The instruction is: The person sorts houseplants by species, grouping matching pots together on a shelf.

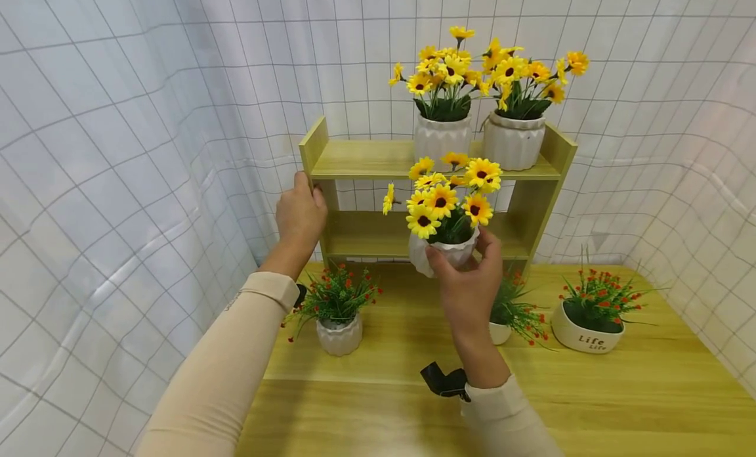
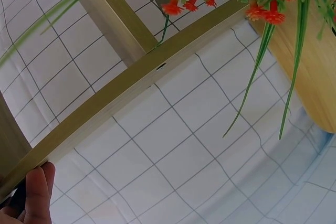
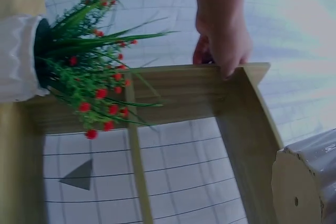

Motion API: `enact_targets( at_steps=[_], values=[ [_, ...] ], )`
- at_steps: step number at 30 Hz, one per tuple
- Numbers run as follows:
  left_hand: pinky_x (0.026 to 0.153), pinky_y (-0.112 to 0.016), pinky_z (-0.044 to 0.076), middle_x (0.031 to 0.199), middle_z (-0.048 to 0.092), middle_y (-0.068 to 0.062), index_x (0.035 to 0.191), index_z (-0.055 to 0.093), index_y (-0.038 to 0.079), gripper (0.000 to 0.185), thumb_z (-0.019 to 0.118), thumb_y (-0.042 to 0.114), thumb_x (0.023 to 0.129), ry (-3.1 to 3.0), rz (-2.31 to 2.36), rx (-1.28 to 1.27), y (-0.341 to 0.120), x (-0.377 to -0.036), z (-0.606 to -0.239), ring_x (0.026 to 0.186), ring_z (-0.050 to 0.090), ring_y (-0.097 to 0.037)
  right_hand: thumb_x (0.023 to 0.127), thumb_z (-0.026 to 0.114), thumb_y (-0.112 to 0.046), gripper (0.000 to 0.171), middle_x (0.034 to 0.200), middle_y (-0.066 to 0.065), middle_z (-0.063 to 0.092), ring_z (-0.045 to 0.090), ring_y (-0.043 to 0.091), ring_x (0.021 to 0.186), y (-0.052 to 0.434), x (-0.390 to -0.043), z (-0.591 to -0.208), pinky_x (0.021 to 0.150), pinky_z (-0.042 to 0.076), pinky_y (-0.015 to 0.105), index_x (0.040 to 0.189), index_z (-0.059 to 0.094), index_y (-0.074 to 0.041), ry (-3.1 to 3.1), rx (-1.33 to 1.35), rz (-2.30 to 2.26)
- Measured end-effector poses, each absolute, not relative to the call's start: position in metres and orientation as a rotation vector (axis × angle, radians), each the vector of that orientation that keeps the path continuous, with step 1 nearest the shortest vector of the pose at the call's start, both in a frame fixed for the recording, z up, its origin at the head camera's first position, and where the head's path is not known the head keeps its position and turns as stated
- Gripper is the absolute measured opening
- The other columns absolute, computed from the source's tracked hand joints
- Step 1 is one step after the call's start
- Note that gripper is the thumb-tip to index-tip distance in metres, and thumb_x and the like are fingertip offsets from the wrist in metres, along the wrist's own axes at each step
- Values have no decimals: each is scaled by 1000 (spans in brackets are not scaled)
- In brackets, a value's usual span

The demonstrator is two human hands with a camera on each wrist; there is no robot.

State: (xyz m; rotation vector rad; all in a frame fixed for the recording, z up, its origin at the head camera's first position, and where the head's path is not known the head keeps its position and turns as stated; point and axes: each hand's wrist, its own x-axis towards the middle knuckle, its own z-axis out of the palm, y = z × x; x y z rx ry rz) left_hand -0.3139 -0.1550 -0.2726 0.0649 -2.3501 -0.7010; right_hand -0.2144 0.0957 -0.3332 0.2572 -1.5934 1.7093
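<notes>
Yellow-flower pot [image 1: 452, 230] is in my right hand [image 1: 472, 286], thumb on the near side, fingers round the right, pinching the white wall below its wavy rim; it is held up in front of the wooden rack [image 1: 366, 157], over the bench [image 1: 390, 362], and tilted, rim leaning right; my left hand [image 1: 302, 211] is curled round the rack's left upright, near the top shelf; two like pots, the left one [image 1: 443, 140] and the right one [image 1: 514, 143], stand side by side on that shelf; below, a red-flowered pot [image 1: 339, 334] stands on the bench near the left upright, an oval "Life" pot [image 1: 589, 332] to the right; handling, by judgement: light enough for one hand, stiff-walled, perhaps a little slippery where smooth, the fluting likely giving purchase; if ceramic, it could chip; stems look thin and bendable, blooms top-heavy and liable to snag; best hold seems the wall, thumb opposite fingers, clear of petals; weight unconfirmed
</notes>
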Motion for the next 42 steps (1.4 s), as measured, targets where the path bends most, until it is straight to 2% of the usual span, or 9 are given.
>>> enact_targets(
  at_steps=[14, 19, 24, 27, 32, 34, 38, 42],
  values=[
    [64, -59, 49, 91, 66, -33, 111, 51, 0, 23, 50, 21, 103, -2348, -703, 57, -157, -315, -274, 81, 66, -51, 74, 88, -21, 72, 128, 5, 53, 49, 21, 111, 82, -228, -269, 87, 47, 36, 134, 50, -7, -1514, 350, 1673],
    [64, -59, 49, 92, 66, -33, 111, 51, 0, 23, 50, 21, 103, -2341, -701, 60, -157, -315, -274, 81, 66, -51, 76, 85, -16, 69, 128, 8, 53, 48, 23, 109, 71, -228, -245, 86, 46, 34, 133, 50, -2, -1543, 365, 1666],
    [65, -59, 49, 91, 66, -33, 111, 52, -1, 23, 50, 20, 102, -2327, -689, 52, -157, -316, -276, 80, 66, -51, 78, 82, -14, 64, 124, 11, 52, 49, 25, 106, 59, -223, -227, 82, 50, 32, 131, 50, 2, -1580, 370, 1686],
    [64, -60, 48, 90, 66, -33, 110, 52, -1, 22, 52, 19, 102, -2311, -684, 43, -157, -316, -276, 80, 65, -51, 78, 83, -16, 65, 124, 12, 51, 50, 25, 106, 56, -229, -223, 79, 53, 34, 132, 50, 2, -1611, 380, 1703],
    [64, -60, 49, 90, 66, -33, 108, 52, -1, 21, 52, 18, 101, -2300, -685, 27, -156, -314, -276, 80, 66, -51, 78, 84, -30, 70, 123, 7, 51, 51, 20, 106, 55, -256, -230, 77, 55, 35, 134, 49, -5, -1679, 367, 1711],
    [63, -59, 49, 90, 66, -33, 108, 52, -2, 21, 52, 18, 102, -2303, -681, 27, -156, -314, -277, 80, 66, -51, 79, 84, -31, 70, 123, 9, 52, 52, 20, 106, 54, -259, -230, 77, 55, 35, 134, 49, -4, -1703, 358, 1704],
    [64, -60, 49, 90, 66, -33, 108, 52, -2, 20, 53, 18, 101, -2306, -677, 23, -155, -314, -277, 80, 66, -51, 81, 82, -23, 67, 123, 13, 53, 55, 22, 103, 51, -257, -223, 77, 55, 35, 135, 48, 0, -1736, 357, 1704],
    [65, -61, 48, 89, 65, -33, 108, 52, -2, 20, 53, 17, 101, -2291, -674, 14, -156, -314, -276, 79, 65, -52, 81, 83, -34, 66, 117, 8, 54, 58, 18, 95, 53, -275, -226, 72, 54, 33, 132, 51, -6, -1773, 362, 1689]
  ],
)
